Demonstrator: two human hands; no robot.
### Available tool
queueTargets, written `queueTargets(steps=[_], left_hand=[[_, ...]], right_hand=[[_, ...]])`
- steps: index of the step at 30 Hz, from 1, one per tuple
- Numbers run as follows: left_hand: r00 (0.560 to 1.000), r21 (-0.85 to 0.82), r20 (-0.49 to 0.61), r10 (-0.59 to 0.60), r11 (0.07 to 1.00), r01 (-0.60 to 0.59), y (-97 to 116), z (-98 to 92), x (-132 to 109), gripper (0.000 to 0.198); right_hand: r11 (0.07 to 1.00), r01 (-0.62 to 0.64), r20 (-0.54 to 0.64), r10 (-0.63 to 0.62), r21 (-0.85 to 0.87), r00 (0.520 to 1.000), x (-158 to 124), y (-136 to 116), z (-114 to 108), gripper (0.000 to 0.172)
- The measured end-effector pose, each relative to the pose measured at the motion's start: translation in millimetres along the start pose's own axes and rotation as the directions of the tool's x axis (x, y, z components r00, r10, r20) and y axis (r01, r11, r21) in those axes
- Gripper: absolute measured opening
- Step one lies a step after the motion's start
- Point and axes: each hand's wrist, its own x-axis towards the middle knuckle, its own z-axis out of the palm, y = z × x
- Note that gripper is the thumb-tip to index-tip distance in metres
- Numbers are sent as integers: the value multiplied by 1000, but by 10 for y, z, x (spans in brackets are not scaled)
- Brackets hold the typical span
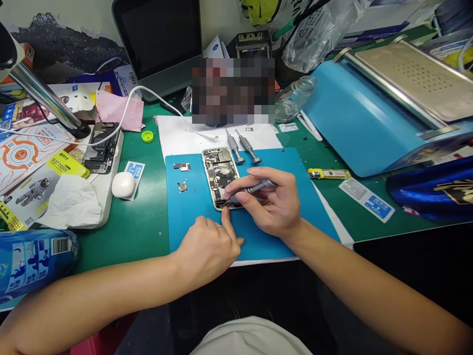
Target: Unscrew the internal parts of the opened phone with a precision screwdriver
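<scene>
An opened phone (218, 170) lies lengthwise on a blue work mat (192, 222), its insides showing. My right hand (275, 204) is closed round a grey screwdriver (258, 187), whose tip rests at the phone's near end. My left hand (209, 246) lies on the mat just below the phone, fingers curled, with a fingertip pressed against the phone's near edge. A ring shows on that hand. Two small metal parts (181, 166) (182, 187) lie on the mat left of the phone.
Two more grey screwdrivers (242, 149) lie above the phone on white paper. A second opened phone (101, 148), a white earbud case (123, 184) and battery boxes sit left. A blue machine (369, 113), a glass jar (293, 98) and a yellow lighter (328, 173) stand right.
</scene>
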Motion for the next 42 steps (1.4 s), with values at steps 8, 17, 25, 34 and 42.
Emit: queueTargets(steps=[8,17,25,34,42], left_hand=[[1000,-42,30,2,999,-1,-2,7,5,53],[1000,-3,-13,-12,1000,12,14,15,-9,55],[999,-20,-32,-15,1000,14,-1,12,7,54],[1000,-20,-28,-9,1000,9,18,32,-2,52],[998,-13,-62,-33,999,32,20,37,0,56]], right_hand=[[979,174,110,-162,-105,981,73,-11,-42,57],[962,170,73,-158,-214,985,118,-65,-39,67],[950,223,88,-208,-218,974,83,-35,-35,65],[934,258,95,-242,-247,966,52,-58,-21,65],[932,241,52,-236,-271,970,50,-50,2,66]])
